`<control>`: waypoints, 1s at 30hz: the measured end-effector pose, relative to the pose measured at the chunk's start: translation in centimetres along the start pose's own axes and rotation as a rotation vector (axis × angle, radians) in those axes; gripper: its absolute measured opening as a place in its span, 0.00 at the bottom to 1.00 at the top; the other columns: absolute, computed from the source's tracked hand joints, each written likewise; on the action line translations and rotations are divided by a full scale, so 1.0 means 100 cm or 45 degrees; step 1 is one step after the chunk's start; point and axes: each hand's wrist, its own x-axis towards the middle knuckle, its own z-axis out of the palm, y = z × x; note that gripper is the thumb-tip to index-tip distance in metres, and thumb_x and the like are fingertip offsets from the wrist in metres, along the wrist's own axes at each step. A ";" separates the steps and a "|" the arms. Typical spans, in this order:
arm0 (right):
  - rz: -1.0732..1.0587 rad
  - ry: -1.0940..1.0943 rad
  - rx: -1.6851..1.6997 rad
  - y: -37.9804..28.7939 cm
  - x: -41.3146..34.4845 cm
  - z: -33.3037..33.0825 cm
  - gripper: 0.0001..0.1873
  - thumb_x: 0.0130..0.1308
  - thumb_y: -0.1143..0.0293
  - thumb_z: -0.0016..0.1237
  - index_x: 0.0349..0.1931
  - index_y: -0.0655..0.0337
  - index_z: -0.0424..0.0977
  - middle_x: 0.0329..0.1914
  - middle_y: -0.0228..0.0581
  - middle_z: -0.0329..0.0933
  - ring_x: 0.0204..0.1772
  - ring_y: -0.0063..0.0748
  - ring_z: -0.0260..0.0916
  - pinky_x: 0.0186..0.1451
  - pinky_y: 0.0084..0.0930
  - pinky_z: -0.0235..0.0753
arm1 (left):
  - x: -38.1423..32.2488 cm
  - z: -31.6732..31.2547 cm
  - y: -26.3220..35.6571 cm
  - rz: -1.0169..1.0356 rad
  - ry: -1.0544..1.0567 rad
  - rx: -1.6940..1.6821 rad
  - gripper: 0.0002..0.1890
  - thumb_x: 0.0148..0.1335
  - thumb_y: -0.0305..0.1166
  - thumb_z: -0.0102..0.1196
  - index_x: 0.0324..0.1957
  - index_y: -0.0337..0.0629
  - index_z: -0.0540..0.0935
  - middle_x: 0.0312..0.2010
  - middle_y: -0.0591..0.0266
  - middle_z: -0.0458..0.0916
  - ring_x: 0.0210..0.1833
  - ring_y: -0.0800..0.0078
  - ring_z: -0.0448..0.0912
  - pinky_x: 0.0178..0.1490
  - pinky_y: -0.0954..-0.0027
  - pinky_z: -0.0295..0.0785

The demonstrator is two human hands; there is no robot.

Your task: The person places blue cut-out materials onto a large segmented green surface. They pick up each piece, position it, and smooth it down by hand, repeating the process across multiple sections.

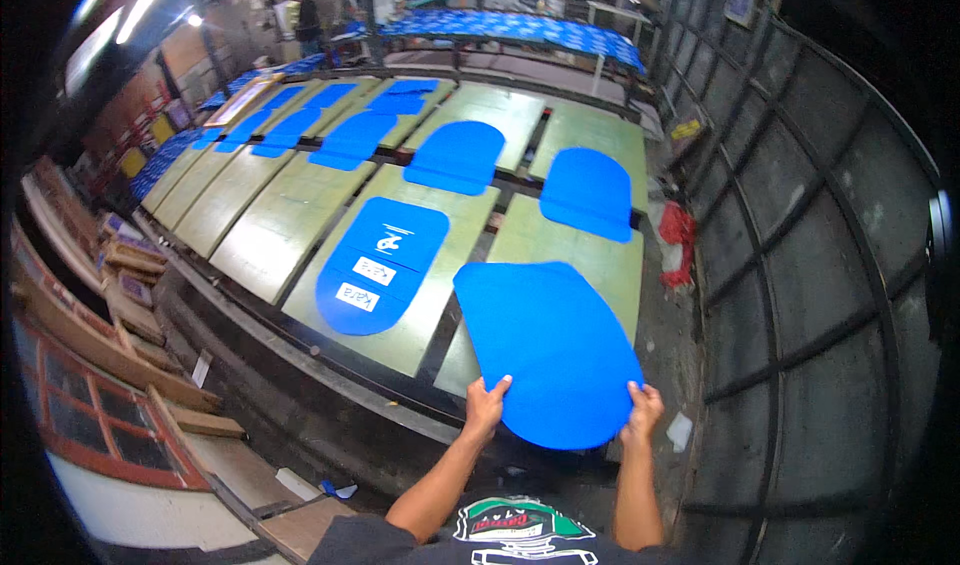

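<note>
A large blue fabric panel (555, 340) with a rounded edge towards me is held up in both hands over the near right end of a table of pale green boards. My left hand (486, 407) pinches its left edge, thumb on top. On the opposite edge, my right hand (642, 409) grips it the same way. The panel partly covers the nearest green board (574, 235). On the board to the left lies another blue panel (386, 265) bearing white printed marks and writing. Two plain blue panels lie farther back, one in the middle (455, 158) and one at right (587, 194).
More blue pieces (352, 139) lie on the far left boards. A dark corrugated wall (802, 265) runs along the right, with a red-and-white bundle (676, 244) at its foot. Wooden frames (112, 407) stand at lower left. A person (388, 1) is at the back.
</note>
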 end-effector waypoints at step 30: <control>-0.434 -0.227 0.100 -0.067 -0.132 0.216 0.09 0.77 0.66 0.47 0.42 0.62 0.73 0.37 0.36 0.79 0.37 0.25 0.77 0.44 0.26 0.79 | 0.097 -0.133 0.218 0.361 -0.387 -0.327 0.16 0.78 0.40 0.47 0.31 0.44 0.75 0.23 0.79 0.71 0.26 0.89 0.64 0.30 0.78 0.61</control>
